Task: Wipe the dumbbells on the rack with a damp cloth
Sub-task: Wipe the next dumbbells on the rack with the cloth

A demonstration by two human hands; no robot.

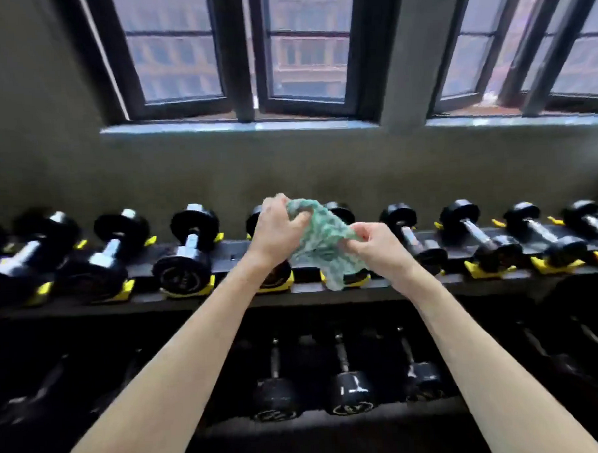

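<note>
Readying the cloth (320, 246) looks like the step in hand, not wiping. The green patterned cloth is held up between both hands, over the upper shelf of the rack (191, 301). The left grip (279, 232) has its fingers curled round the cloth's top end. The right grip (377, 247) pinches the cloth's lower right edge between thumb and fingertips, so the fabric is stretched slantwise between them.

Directly behind the cloth lie two dumbbells, mostly hidden; one far head (340, 212) shows above the cloth. The loose tail of the cloth hangs down toward a yellow cradle (356, 279), and the blur hides whether it touches. To the left of the cloth the nearest fully visible dumbbell (189, 251) rests in its own cradles, with more beyond it. A similar row runs to the right of the cloth. Below the cloth, a lower shelf holds further dumbbells (347, 388) in shadow.

No dumbbell appears to be under the cloth yet, so I judge the wiping here is not begun. The next move calls for gathering the fabric into one hand as a pad, then lowering it onto a head or handle just behind the cloth and rubbing around it. Whether the cloth is damp cannot be seen.
</note>
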